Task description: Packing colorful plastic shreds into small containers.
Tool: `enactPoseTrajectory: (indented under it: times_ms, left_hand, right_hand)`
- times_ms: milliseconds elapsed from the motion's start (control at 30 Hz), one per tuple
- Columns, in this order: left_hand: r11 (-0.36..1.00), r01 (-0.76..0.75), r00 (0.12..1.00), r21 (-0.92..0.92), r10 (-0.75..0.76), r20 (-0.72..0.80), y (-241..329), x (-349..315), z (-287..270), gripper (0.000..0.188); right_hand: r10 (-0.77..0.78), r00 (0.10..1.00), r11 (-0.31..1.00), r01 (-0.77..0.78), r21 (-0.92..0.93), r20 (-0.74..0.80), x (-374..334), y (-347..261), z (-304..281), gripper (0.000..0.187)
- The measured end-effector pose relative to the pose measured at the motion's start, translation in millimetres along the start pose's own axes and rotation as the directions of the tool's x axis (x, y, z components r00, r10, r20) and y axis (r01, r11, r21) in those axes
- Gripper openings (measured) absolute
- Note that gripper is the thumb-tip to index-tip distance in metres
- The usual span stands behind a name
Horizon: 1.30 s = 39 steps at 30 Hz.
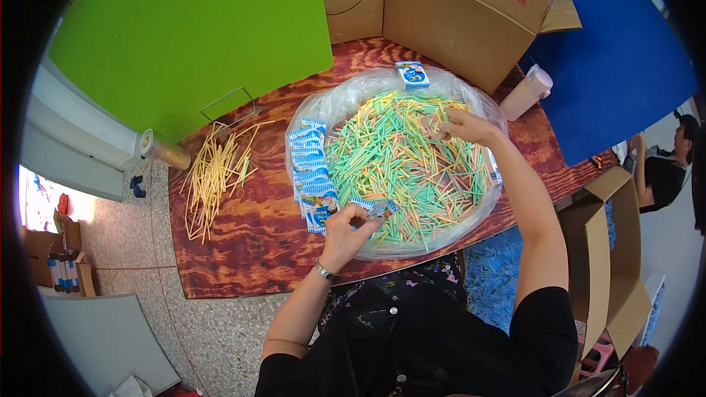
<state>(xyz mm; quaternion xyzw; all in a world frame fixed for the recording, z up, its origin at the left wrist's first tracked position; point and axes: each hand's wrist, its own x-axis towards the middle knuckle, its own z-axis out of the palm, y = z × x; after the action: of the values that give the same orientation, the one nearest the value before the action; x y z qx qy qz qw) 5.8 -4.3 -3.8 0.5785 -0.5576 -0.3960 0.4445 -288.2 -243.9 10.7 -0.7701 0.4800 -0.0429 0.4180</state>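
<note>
Left hand (346, 226) pinches a small blue-and-white packet (380, 209) at the near edge of the clear bag (346, 99); my right hand (462, 126) closes its fingers on colourful straws (401, 165) deep in the heap. Filled packets (310, 173) line the bag's left side, yet I judge most straws remain unpacked, with yellow ones (215, 173) lying loose on the table (250, 246).

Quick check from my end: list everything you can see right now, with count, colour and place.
straws in bag: many, green, yellow, orange, heaped mid-table
clear bag: one, around the heap
straws on table: loose pile, yellow, table's left
small packets: a row, blue-white, bag's left edge
small box: one, blue-white, bag's far edge
cardboard boxes: two, brown, far side
table: one, red-brown wood
left hand: holding a packet
right hand: in the straws
</note>
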Motion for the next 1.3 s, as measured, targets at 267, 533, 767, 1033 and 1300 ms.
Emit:
enactPoseTrajectory:
  times_ms: [267,533,767,1033,1300]
  left_hand:
    - [0.999,-0.021,1.0,-0.028,0.021,0.022,0.6,-5.0,2.6,0.026]
    - [1.0,0.011,0.999,0.001,-0.011,0.034,-7.5,-11.6,-1.0,0.024]
    - [0.995,-0.103,0.995,-0.001,0.103,-0.017,-2.1,-12.6,10.0,0.023]
    - [0.998,-0.07,0.997,0.008,0.07,-0.021,-1.8,-12.1,0.6,0.022]
    - [0.992,-0.125,0.991,0.019,0.126,-0.043,-4.3,-11.2,1.0,0.021]
  right_hand:
    - [0.029,0.995,0.905,-0.067,0.421,0.097,-39.3,-6.1,5.0,0.026]
    - [0.25,0.926,0.911,-0.125,-0.393,0.283,-49.1,-28.4,2.7,0.032]
    - [0.331,0.942,0.352,-0.174,-0.92,-0.051,-26.8,-29.6,72.7,0.02]
    - [0.339,0.941,0.317,-0.127,-0.94,-0.013,-30.7,-15.7,74.4,0.018]
    - [0.271,0.946,0.469,0.029,-0.883,0.175,-39.3,7.8,67.7,0.024]
